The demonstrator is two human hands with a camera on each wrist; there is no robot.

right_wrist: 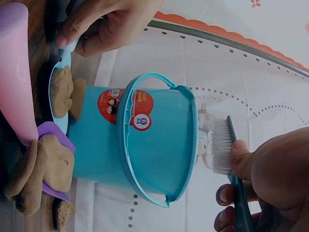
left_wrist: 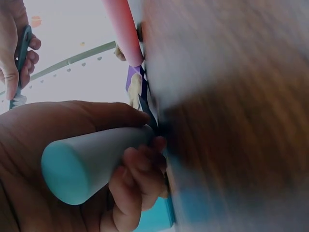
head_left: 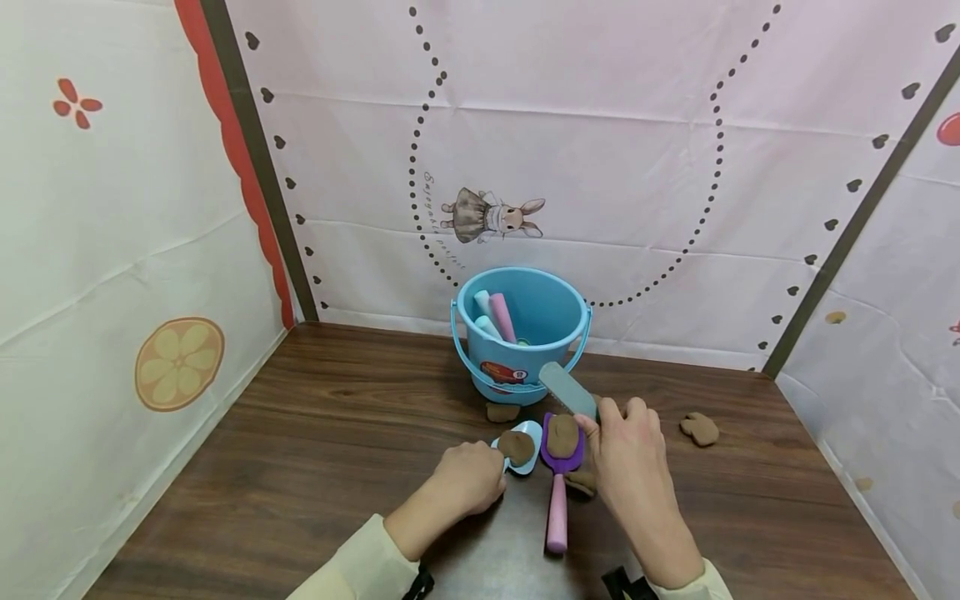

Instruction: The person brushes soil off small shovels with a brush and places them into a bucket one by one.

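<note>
The left hand (head_left: 468, 477) grips the light-blue scoop (head_left: 533, 432) in front of the bucket (head_left: 551, 358) near the counter's (head_left: 360, 433) back edge, the right hand (head_left: 630, 454) pinches the brush (head_left: 567, 390), and tilting could drop the scoop's brown lump (head_left: 516, 447).

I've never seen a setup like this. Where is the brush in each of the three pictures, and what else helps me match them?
Head: the brush is right of and below centre, in the right hand.
Left wrist: the brush is at upper left.
Right wrist: the brush is at lower right.
Shared landmark: the pink-handled purple shovel, lower centre, top middle and left edge respectively.
</note>
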